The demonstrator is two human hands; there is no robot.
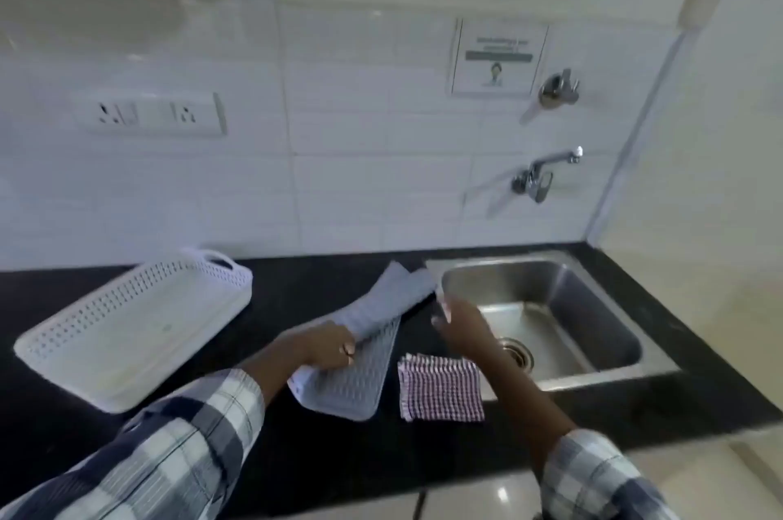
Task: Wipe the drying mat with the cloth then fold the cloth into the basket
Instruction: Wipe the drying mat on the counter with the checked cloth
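Note:
A grey ribbed drying mat (360,375) lies on the black counter, its far part folded or rolled over and lifted toward the sink. My left hand (328,346) presses on the mat's left side where the fold begins. At the folded part's far end, by the sink's left rim, my right hand (459,322) hovers with fingers apart, blurred; whether it touches the mat is unclear. A folded purple-and-white checked cloth (440,386) lies flat just right of the mat, untouched. The white perforated basket (131,320) stands empty at the left.
A steel sink (546,307) is set into the black counter (322,451) on the right, with two wall taps (538,176) above it. A socket panel (152,115) is on the tiled wall. The counter's front edge runs just below my sleeves.

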